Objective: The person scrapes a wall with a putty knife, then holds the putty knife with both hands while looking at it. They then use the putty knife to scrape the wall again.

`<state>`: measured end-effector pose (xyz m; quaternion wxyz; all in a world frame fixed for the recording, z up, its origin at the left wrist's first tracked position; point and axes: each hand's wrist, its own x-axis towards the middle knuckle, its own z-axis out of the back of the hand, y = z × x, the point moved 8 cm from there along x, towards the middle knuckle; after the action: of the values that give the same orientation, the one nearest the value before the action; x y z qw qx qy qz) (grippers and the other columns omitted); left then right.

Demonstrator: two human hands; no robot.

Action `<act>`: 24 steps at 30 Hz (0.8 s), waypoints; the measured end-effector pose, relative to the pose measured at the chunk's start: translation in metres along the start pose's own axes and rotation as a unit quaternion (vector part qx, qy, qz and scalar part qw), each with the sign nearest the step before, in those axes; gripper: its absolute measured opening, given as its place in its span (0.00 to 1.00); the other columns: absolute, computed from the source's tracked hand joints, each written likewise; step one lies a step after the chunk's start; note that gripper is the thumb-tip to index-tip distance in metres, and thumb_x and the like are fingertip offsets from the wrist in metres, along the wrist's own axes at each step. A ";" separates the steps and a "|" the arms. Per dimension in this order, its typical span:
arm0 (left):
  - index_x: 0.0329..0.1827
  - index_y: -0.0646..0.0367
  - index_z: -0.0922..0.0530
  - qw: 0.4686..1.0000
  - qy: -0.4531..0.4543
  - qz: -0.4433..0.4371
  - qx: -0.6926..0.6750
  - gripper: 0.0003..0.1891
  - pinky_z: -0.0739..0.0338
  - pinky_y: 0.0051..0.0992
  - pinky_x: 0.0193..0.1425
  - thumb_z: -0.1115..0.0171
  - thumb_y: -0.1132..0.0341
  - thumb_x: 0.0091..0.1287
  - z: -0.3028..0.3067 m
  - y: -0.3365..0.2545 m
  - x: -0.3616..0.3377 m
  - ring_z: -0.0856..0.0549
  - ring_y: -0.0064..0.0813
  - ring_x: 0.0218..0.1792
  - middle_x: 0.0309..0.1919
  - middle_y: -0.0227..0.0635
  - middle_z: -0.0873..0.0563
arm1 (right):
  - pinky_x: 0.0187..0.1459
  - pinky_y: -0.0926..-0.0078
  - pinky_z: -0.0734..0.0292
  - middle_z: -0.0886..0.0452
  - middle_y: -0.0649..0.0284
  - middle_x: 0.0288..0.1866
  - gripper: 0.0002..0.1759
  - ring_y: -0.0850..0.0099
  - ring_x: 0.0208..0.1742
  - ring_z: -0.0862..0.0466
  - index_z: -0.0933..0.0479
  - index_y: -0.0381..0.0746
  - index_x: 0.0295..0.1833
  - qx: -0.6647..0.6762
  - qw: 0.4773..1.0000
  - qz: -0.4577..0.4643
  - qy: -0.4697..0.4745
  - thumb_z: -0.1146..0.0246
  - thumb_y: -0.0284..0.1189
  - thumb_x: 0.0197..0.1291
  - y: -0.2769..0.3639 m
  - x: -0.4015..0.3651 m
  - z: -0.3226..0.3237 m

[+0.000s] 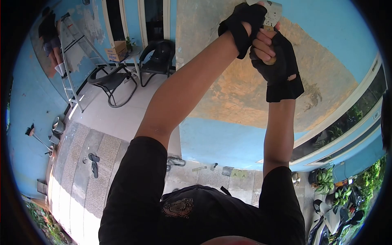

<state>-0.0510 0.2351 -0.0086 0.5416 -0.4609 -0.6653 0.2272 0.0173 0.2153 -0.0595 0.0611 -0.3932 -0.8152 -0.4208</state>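
Both my hands wear black fingerless gloves and are raised to the wall in front of me. My right hand [274,55] is wrapped round the handle of a putty knife [272,14], whose wide, speckled metal blade points up. My left hand [245,22] is closed at the side of the blade, its fingers partly hidden by the glove and the top edge of the view. Behind them is a large bare patch [232,87] of brown and grey plaster, bordered by blue paint.
At the left another person stands on a ladder [67,61] by the wall. Two black chairs [157,59] flank a small table with a cardboard box [117,52]. Sandals [94,163], a broom [38,136] and buckets lie left; plants [324,181] and a motorbike [332,216] stand right.
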 end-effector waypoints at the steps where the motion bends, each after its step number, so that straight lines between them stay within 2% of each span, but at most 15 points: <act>1: 0.37 0.58 0.17 1.000 -0.018 0.020 0.016 0.21 0.24 0.26 0.29 0.50 0.52 0.79 0.002 0.003 -0.002 0.19 0.26 0.24 0.26 0.30 0.15 | 0.18 0.84 0.40 0.34 0.71 0.24 0.11 0.82 0.17 0.37 0.33 0.41 0.34 -0.005 1.000 0.000 -0.014 0.46 0.24 0.74 -0.001 0.000 0.002; 3: 0.38 0.58 0.17 0.998 -0.036 0.041 0.034 0.21 0.24 0.27 0.29 0.50 0.51 0.79 0.009 0.020 0.001 0.19 0.26 0.24 0.26 0.30 0.15 | 0.18 0.84 0.40 0.35 0.71 0.24 0.11 0.82 0.17 0.37 0.33 0.41 0.34 -0.008 1.000 0.001 -0.026 0.46 0.24 0.74 -0.005 -0.004 0.006; 4: 0.42 0.61 0.18 0.999 -0.007 -0.041 0.007 0.21 0.20 0.29 0.25 0.52 0.53 0.80 0.012 0.032 0.017 0.15 0.29 0.25 0.28 0.35 0.13 | 0.18 0.84 0.40 0.35 0.71 0.24 0.11 0.82 0.17 0.37 0.34 0.41 0.34 -0.008 1.000 0.004 -0.023 0.47 0.23 0.74 -0.006 -0.008 0.009; 5: 0.46 0.63 0.19 0.992 0.021 -0.123 -0.021 0.21 0.16 0.32 0.22 0.54 0.55 0.81 0.005 0.018 0.012 0.12 0.32 0.26 0.29 0.40 0.12 | 0.18 0.83 0.40 0.35 0.71 0.24 0.11 0.82 0.17 0.37 0.34 0.41 0.34 -0.009 1.000 0.007 -0.020 0.47 0.23 0.74 -0.007 -0.010 0.009; 6: 0.46 0.63 0.19 0.992 0.022 -0.123 -0.021 0.21 0.16 0.32 0.22 0.54 0.55 0.81 0.004 0.013 0.012 0.12 0.32 0.26 0.29 0.40 0.12 | 0.18 0.83 0.40 0.35 0.71 0.24 0.11 0.82 0.17 0.37 0.34 0.41 0.34 -0.008 1.000 0.008 -0.020 0.47 0.23 0.74 -0.006 -0.007 0.007; 8: 0.38 0.58 0.17 1.000 -0.020 -0.018 0.012 0.22 0.24 0.27 0.30 0.50 0.50 0.79 0.007 0.010 0.016 0.18 0.26 0.24 0.27 0.31 0.14 | 0.18 0.83 0.40 0.35 0.71 0.24 0.11 0.81 0.17 0.38 0.34 0.41 0.34 0.012 1.000 0.021 0.009 0.47 0.22 0.74 0.001 0.001 -0.002; 11: 0.37 0.59 0.17 0.999 0.018 0.048 0.010 0.23 0.24 0.27 0.28 0.50 0.49 0.79 0.005 0.019 0.007 0.19 0.26 0.23 0.26 0.32 0.15 | 0.18 0.83 0.39 0.35 0.71 0.24 0.11 0.81 0.17 0.37 0.35 0.41 0.34 -0.011 0.999 0.013 -0.033 0.47 0.23 0.74 -0.003 -0.004 0.006; 12: 0.37 0.59 0.17 0.999 0.020 0.046 0.012 0.23 0.24 0.27 0.28 0.50 0.49 0.79 0.005 0.025 0.014 0.19 0.26 0.23 0.26 0.32 0.15 | 0.18 0.83 0.39 0.35 0.71 0.24 0.11 0.81 0.17 0.37 0.35 0.41 0.34 -0.011 0.999 0.016 -0.031 0.47 0.23 0.74 -0.003 -0.005 0.008; 14: 0.35 0.60 0.17 0.971 -0.114 -0.049 0.203 0.24 0.26 0.28 0.26 0.51 0.49 0.79 0.021 0.014 0.021 0.21 0.26 0.20 0.23 0.32 0.16 | 0.19 0.83 0.39 0.35 0.71 0.24 0.12 0.81 0.17 0.37 0.35 0.41 0.33 0.019 1.000 0.002 -0.015 0.46 0.24 0.74 -0.009 -0.010 0.011; 15: 0.35 0.60 0.17 0.971 -0.113 -0.052 0.203 0.24 0.26 0.28 0.26 0.51 0.49 0.79 0.021 0.008 0.021 0.21 0.26 0.20 0.23 0.32 0.16 | 0.19 0.83 0.39 0.35 0.71 0.24 0.12 0.81 0.17 0.37 0.35 0.41 0.33 0.017 1.000 0.003 -0.012 0.46 0.24 0.74 -0.005 -0.004 0.009; 16: 0.35 0.60 0.18 0.996 -0.027 -0.017 0.089 0.24 0.26 0.28 0.26 0.50 0.49 0.79 0.012 0.007 0.027 0.21 0.26 0.20 0.24 0.32 0.16 | 0.19 0.83 0.39 0.35 0.71 0.24 0.12 0.81 0.17 0.37 0.35 0.41 0.33 0.012 1.000 0.011 0.006 0.46 0.24 0.74 0.002 0.009 0.003; 17: 0.36 0.60 0.18 0.998 0.057 0.025 -0.032 0.24 0.26 0.28 0.26 0.50 0.49 0.79 0.000 0.009 0.022 0.21 0.26 0.21 0.24 0.32 0.16 | 0.19 0.83 0.39 0.35 0.71 0.24 0.12 0.81 0.18 0.37 0.35 0.41 0.33 0.008 1.000 0.017 0.016 0.46 0.24 0.74 0.005 0.011 0.000; 21: 0.37 0.59 0.18 0.996 0.087 0.011 -0.006 0.23 0.24 0.27 0.29 0.50 0.50 0.79 -0.002 0.014 0.016 0.19 0.27 0.24 0.27 0.32 0.14 | 0.19 0.83 0.39 0.35 0.71 0.24 0.12 0.81 0.17 0.37 0.35 0.41 0.33 -0.015 1.000 0.015 -0.019 0.46 0.24 0.74 0.000 0.000 0.000; 23: 0.38 0.59 0.18 0.989 -0.084 -0.017 0.120 0.21 0.23 0.28 0.30 0.50 0.51 0.79 0.013 0.011 0.014 0.19 0.27 0.25 0.28 0.32 0.14 | 0.19 0.83 0.39 0.35 0.71 0.24 0.12 0.81 0.18 0.37 0.35 0.41 0.33 0.006 0.999 0.013 -0.039 0.47 0.24 0.74 -0.005 -0.008 0.008; 24: 0.38 0.59 0.18 0.989 -0.083 -0.023 0.121 0.21 0.23 0.28 0.30 0.50 0.51 0.79 0.015 0.008 0.018 0.19 0.27 0.25 0.28 0.32 0.14 | 0.19 0.83 0.39 0.35 0.71 0.24 0.12 0.81 0.18 0.37 0.35 0.41 0.33 0.003 0.999 0.014 -0.033 0.47 0.24 0.74 0.000 -0.003 0.005</act>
<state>-0.0624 0.2570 -0.0104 0.5411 -0.3559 -0.6862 0.3312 0.0208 0.2173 -0.0643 0.0410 -0.4184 -0.8125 -0.4040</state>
